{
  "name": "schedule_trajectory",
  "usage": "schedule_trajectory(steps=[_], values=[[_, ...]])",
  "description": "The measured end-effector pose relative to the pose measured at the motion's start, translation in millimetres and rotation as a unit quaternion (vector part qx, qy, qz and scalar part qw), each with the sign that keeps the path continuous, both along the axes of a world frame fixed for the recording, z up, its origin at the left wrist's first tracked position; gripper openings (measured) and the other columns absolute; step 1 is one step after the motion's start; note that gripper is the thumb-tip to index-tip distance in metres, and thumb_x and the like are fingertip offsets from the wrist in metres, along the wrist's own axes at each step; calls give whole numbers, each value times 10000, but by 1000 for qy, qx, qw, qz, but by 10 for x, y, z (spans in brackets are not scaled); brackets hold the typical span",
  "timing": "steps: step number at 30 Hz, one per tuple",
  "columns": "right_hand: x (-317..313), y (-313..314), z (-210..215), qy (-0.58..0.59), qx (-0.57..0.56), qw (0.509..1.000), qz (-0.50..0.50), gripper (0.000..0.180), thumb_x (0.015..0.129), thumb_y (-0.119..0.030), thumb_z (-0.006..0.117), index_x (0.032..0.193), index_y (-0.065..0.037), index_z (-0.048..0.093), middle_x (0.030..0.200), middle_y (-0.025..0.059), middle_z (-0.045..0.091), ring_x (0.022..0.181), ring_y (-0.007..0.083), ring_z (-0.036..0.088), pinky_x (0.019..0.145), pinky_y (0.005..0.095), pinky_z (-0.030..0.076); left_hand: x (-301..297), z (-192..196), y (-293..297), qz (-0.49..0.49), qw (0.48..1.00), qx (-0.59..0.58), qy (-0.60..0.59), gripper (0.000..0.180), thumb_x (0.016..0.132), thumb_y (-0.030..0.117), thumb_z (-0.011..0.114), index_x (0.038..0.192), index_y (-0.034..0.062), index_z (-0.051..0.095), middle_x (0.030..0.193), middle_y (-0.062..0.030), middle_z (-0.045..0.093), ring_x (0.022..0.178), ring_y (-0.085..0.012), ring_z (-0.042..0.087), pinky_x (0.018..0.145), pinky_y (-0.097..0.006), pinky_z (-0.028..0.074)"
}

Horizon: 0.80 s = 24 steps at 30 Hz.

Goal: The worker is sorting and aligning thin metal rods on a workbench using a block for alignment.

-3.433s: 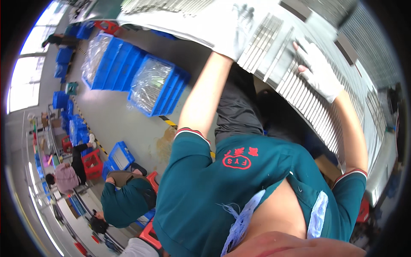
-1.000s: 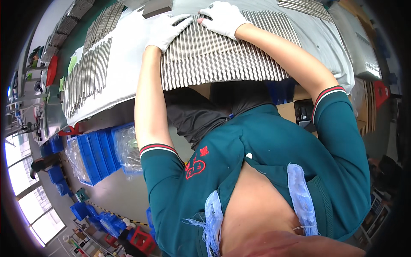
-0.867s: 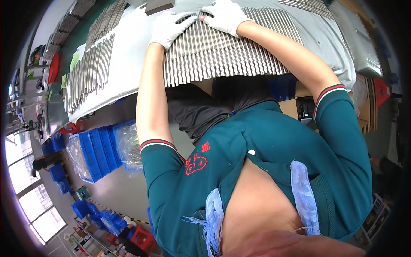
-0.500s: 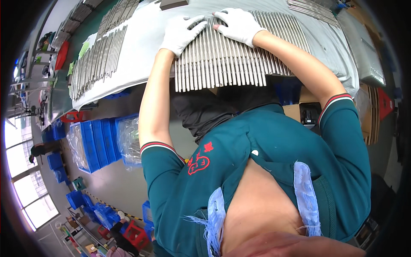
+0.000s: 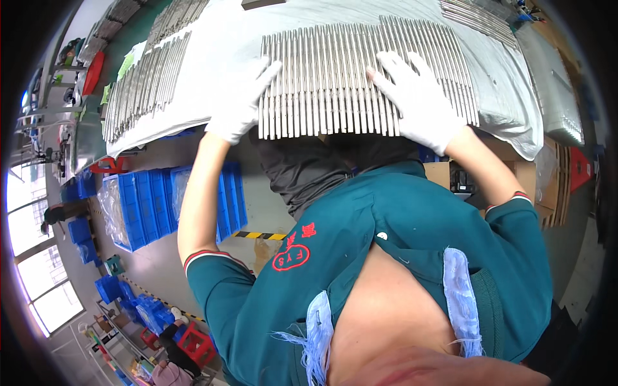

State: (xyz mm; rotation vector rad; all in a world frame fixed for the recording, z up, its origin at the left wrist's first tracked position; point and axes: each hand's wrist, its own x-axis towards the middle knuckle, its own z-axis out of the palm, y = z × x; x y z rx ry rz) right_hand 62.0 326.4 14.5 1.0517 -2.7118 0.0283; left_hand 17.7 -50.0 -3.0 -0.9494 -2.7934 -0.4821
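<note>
A row of thin metal rods lies side by side on a white cloth, their near ends sticking out past the table edge. My left hand, in a white glove, is at the row's left side, its thumb and forefinger stretched out over the outermost rods. The white-gloved right hand rests with spread fingers across the right part of the row, hiding some near ends there. Beyond it, more rods continue to the right, set slightly farther back. Neither hand is gripping a rod.
Further rod bundles lie on the left and at the far right. A dark grey block sits at the table's far edge. Blue crates stand on the floor at left. Clear plastic sheeting is at right, above cardboard.
Both hands have drawn back toward me and moved apart, the left to the row's left side, the right farther right. The far middle of the row is now uncovered.
</note>
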Motion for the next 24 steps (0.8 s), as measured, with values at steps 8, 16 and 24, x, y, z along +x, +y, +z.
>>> schedule_trajectory(steps=[8, 16, 24], values=[[5, -150, -90, 27, -86, 996, -20, 648, 802, -81, 643, 1433, 6, 524, 1447, 237, 518, 1384, 384, 471, 1201, 462, 344, -83, 20, 724, -177, 969, -24, 170, 440, 866, 164, 633, 1297, 200, 710, 1182, -90, 726, 1224, -333, 625, 1170, -527, 384], [-81, -220, -53, -43, -224, 970, 84, 721, 947, -379, 669, 1526, -16, 440, 1536, 231, 455, 1438, 412, 427, 1218, 478, 312, 113, 98, 1369, -186, 933, 172, 257, 389, 706, 120, 774, 1089, 190, 786, 671, -2, 504, 622, -226, 561, 590, -352, 482], [-1115, -329, 639, -407, -492, 766, 72, 698, 893, -631, 719, 1270, -47, 663, 1040, 67, 691, 966, 166, 615, 881, 341, 513, -401, 788, 1553, 35, 893, 411, 178, 343, 755, 133, 886, 1071, 89, 761, 1091, -61, 702, 1098, -243, 629, 918, -381, 540]])
